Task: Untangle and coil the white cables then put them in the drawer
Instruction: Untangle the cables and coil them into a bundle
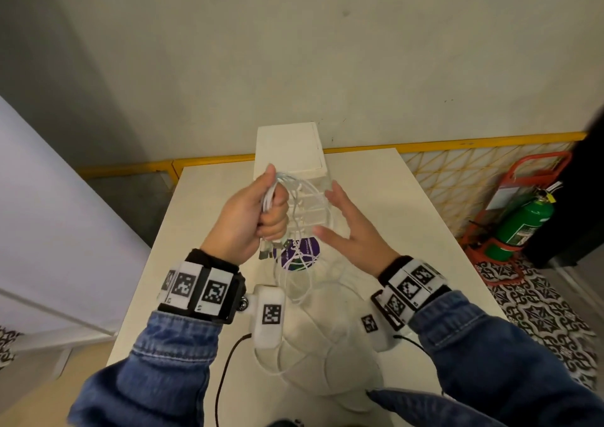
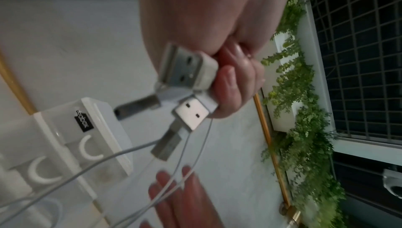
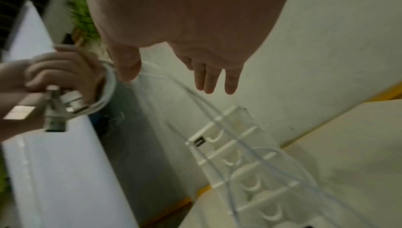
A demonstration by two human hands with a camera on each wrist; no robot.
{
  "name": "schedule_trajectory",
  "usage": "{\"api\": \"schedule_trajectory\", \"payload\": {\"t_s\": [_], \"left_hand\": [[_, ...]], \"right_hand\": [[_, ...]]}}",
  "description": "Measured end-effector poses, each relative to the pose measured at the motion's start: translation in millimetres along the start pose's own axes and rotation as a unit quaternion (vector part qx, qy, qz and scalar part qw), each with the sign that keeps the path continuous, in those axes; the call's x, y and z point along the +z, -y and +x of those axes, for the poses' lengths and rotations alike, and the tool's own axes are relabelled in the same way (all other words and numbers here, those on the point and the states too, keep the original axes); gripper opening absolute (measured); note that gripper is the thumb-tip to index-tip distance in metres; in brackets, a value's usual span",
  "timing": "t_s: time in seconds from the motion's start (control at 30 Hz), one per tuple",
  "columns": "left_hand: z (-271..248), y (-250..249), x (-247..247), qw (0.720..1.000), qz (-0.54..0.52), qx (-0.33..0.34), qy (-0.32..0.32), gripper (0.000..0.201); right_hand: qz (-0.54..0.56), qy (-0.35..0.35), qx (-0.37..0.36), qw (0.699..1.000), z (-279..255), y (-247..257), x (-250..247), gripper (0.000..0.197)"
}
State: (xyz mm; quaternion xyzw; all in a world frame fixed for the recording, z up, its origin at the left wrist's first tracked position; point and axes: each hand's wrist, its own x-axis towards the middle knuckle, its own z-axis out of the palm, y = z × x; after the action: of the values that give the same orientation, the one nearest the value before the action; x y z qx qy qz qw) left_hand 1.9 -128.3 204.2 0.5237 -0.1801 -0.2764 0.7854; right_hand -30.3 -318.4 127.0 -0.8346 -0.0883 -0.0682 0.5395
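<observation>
Small black tag (image 2: 84,121) on clear drawer unit (image 2: 65,144), lettering too blurred to read

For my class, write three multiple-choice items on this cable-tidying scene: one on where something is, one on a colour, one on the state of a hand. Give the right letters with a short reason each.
1. Where does the drawer unit stand?
A. at the far edge of the table, by the wall
B. on the floor beside the table
C. on the person's lap

2. What colour is the fire extinguisher on the floor?
A. blue
B. green
C. white

3. What is the right hand doing?
A. squeezing a plug
B. lying flat on the table
C. held open, fingers spread, beside the cable loops

Answers:
1 A: the head view shows the unit at the table's far end, against the wall.
2 B: its body is green, in a red stand.
3 C: its fingers are straight and grip nothing, while the left hand holds the white cables.
</observation>
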Motion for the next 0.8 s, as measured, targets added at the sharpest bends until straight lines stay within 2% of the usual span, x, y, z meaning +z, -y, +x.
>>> {"api": "schedule_trajectory", "payload": {"t_s": [0.07, 0.1, 0.13, 0.2, 0.23, 0.27, 0.4, 0.53, 0.63, 0.7, 0.8], "left_hand": [[0.7, 2.8, 5.6, 0.999, 0.015, -0.028, 0.017, 0.055], [0.2, 2.9, 7.0, 0.999, 0.026, -0.041, 0.022, 0.055], [-0.4, 2.4, 7.0, 0.998, 0.034, -0.053, 0.026, 0.054], [-2.0, 0.1, 3.3, 0.997, 0.024, -0.070, 0.026, 0.054], [-3.5, -1.2, 0.3, 0.997, 0.006, -0.075, 0.023, 0.054], [-4.6, -2.1, -3.0, 0.997, -0.013, -0.075, 0.020, 0.054], [-7.8, -3.6, -10.2, 0.994, -0.105, -0.028, 0.014, 0.055], [-3.3, -10.3, -17.1, 0.979, -0.195, 0.066, 0.005, 0.055], [3.7, -9.8, -21.7, 0.963, -0.230, 0.137, -0.016, 0.047], [8.3, -5.0, -23.7, 0.953, -0.229, 0.189, -0.065, 0.039], [16.2, -0.5, -30.7, 0.933, -0.204, 0.241, -0.171, 0.036]], "right_hand": [[0.005, 0.008, -0.035, 0.999, 6.4, 10.1, 14.0, 0.091], [0.003, 0.006, -0.037, 0.999, 8.7, 10.7, 20.5, 0.084], [0.004, 0.001, -0.033, 0.999, 11.0, 8.4, 26.2, 0.070], [0.025, 0.000, -0.011, 1.000, 11.4, 4.3, 34.9, 0.031], [0.038, 0.010, 0.000, 0.999, 9.7, 1.6, 39.0, 0.017], [0.050, 0.021, 0.004, 0.999, 8.3, -1.4, 43.1, 0.015], [0.065, 0.040, 0.020, 0.997, 2.8, -9.0, 55.6, 0.022], [-0.023, 0.080, 0.066, 0.994, -3.9, -31.8, 62.0, 0.019], [-0.024, 0.103, 0.078, 0.991, -10.8, -41.5, 63.1, 0.018], [0.016, 0.092, 0.099, 0.991, -10.1, -41.2, 63.5, 0.016], [0.053, 0.069, 0.101, 0.991, -8.5, -37.5, 62.7, 0.021]]}}
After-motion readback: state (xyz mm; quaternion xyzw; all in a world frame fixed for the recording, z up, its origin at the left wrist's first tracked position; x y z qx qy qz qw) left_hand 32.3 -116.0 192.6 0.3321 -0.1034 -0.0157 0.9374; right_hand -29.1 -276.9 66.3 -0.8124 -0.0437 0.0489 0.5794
